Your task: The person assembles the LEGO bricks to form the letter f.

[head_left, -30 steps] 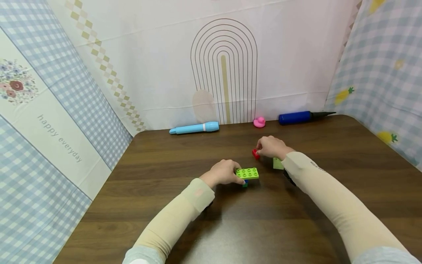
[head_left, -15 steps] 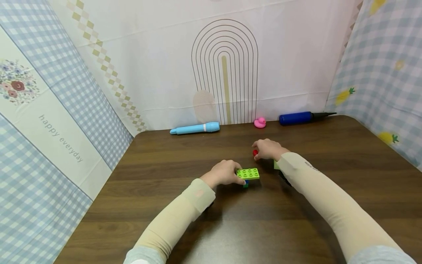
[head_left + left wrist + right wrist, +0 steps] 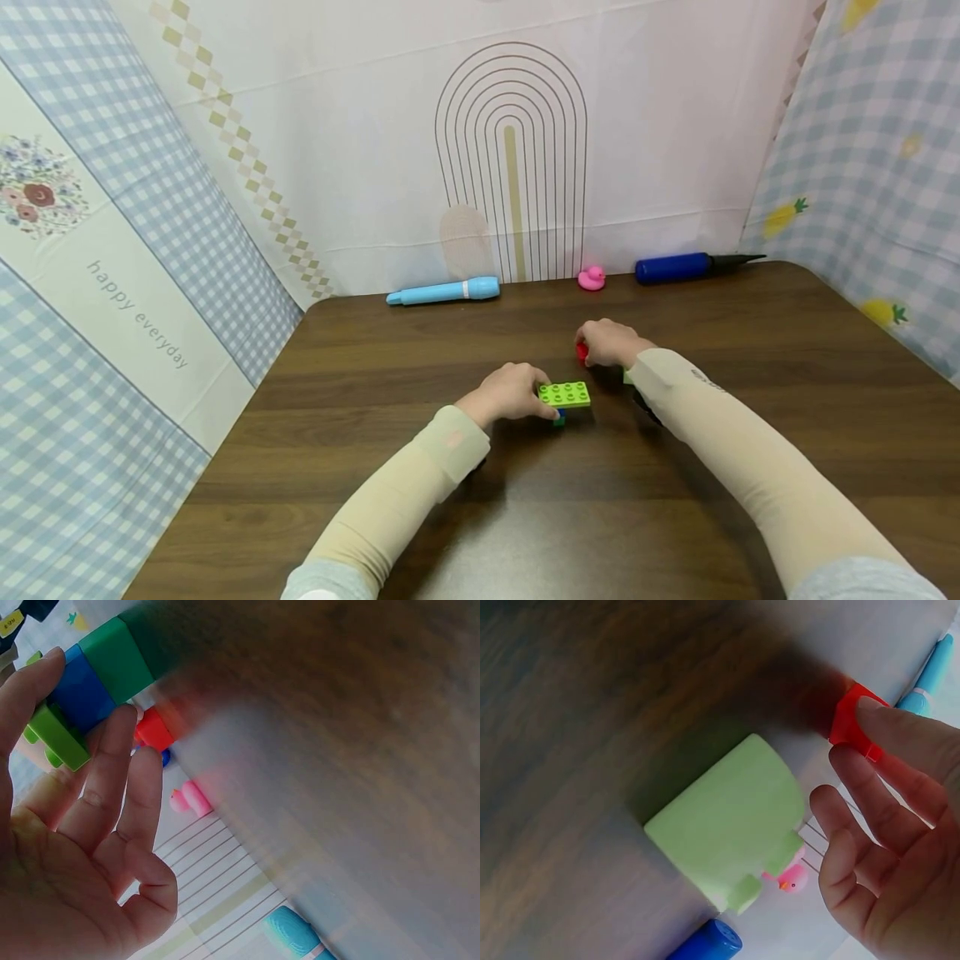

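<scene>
My left hand (image 3: 512, 392) holds a small stack of toy building bricks between thumb and fingers. On top of it is a lime-green brick (image 3: 566, 394) with studs; under that come a blue brick (image 3: 81, 690) and a darker green brick (image 3: 118, 660), the lowest. Farther back and to the right, my right hand (image 3: 611, 342) pinches a red brick (image 3: 847, 724) low at the tabletop. Just in front of that hand stands a pale green brick (image 3: 731, 814) with a curved side, mostly covered by the right forearm in the head view.
Along the back edge of the wooden table (image 3: 360, 375) lie a light blue toy microphone (image 3: 442, 291), a pink rubber duck (image 3: 592, 278) and a blue hand pump (image 3: 671, 267) with a black nozzle. Printed cloths (image 3: 360, 167) hang behind and at both sides.
My right hand has shifted slightly left; its fingers loosened around the red brick, which has turned, then closed on it again. The left hand and its stack stay put.
</scene>
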{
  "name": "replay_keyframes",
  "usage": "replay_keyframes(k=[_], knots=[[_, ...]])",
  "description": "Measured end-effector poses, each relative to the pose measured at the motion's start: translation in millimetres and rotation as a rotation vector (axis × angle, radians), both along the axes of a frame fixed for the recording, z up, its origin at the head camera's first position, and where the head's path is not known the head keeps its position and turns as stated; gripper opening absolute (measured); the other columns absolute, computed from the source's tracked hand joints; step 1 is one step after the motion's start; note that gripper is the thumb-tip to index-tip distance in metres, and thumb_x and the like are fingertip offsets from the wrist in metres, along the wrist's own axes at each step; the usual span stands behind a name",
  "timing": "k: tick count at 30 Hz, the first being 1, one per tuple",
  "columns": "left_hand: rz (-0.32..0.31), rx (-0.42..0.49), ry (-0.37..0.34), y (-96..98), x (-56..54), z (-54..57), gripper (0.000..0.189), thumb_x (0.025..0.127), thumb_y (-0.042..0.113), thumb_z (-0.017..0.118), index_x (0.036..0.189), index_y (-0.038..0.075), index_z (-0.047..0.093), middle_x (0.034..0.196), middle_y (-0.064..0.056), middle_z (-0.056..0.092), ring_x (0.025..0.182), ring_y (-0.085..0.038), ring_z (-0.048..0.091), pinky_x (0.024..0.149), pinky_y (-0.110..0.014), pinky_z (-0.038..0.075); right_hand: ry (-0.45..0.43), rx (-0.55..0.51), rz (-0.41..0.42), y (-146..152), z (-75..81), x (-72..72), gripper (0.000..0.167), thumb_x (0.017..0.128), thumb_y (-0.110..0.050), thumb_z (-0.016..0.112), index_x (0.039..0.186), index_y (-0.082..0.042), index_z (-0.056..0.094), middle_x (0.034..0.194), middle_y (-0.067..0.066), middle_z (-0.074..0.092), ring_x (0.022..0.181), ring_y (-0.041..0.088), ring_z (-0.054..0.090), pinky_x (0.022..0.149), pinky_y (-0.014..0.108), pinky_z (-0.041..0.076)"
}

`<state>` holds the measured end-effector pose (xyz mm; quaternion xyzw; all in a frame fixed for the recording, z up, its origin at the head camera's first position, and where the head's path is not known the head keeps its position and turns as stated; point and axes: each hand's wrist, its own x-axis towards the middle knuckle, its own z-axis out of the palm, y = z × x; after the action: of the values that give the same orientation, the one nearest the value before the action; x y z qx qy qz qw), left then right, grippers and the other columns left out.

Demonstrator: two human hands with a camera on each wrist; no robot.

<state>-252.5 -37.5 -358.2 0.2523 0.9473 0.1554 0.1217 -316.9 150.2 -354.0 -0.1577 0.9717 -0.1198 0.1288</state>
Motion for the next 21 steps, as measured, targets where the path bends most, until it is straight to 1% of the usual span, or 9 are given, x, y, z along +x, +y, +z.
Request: replay_keyframes(k=[5, 13, 18, 21], knots=[[0.003, 0.000, 0.000, -0.5, -0.5, -0.3, 0.043, 0.068, 0.040, 0.072, 0.103, 0.016, 0.063, 0.074, 0.010, 0.055, 0.064, -0.009, 0.048, 0.056, -0.022, 0.039, 0.004, 0.001, 0.011, 3, 3.4, 1.3, 0.029, 0.074, -0.010, 0.066, 0.102, -0.006, 0.060, 0.083, 0.006, 0.054, 0.076, 0.022, 0.049, 0.061, 0.037, 0.040], [0.002, 0.004, 0.005, -0.9, 0.7, 2.8, 0.041, 0.069, 0.039, 0.071, 0.102, 0.016, 0.064, 0.074, 0.010, 0.055, 0.064, -0.009, 0.048, 0.056, -0.023, 0.039, 0.042, -0.011, 0.033, 6, 10.8, 4.1, 0.032, 0.074, -0.010, 0.066, 0.104, -0.003, 0.058, 0.086, 0.007, 0.055, 0.076, 0.022, 0.049, 0.064, 0.038, 0.041], [-0.003, 0.004, 0.005, -0.9, 1.0, 2.6, 0.041, 0.069, 0.039, 0.071, 0.102, 0.016, 0.063, 0.075, 0.010, 0.055, 0.065, -0.009, 0.049, 0.057, -0.022, 0.039, 0.031, -0.008, 0.031, 7, 10.2, 5.4, 0.031, 0.074, -0.010, 0.066, 0.103, -0.004, 0.058, 0.085, 0.006, 0.054, 0.077, 0.022, 0.049, 0.064, 0.038, 0.040], [-0.004, 0.009, -0.001, -0.5, 1.4, 1.4, 0.042, 0.069, 0.039, 0.071, 0.103, 0.016, 0.063, 0.075, 0.010, 0.055, 0.065, -0.009, 0.049, 0.057, -0.022, 0.039, 0.013, -0.010, 0.033, 7, 8.6, 6.9, 0.029, 0.074, -0.011, 0.067, 0.100, -0.006, 0.058, 0.082, 0.005, 0.054, 0.076, 0.022, 0.049, 0.062, 0.037, 0.040]])
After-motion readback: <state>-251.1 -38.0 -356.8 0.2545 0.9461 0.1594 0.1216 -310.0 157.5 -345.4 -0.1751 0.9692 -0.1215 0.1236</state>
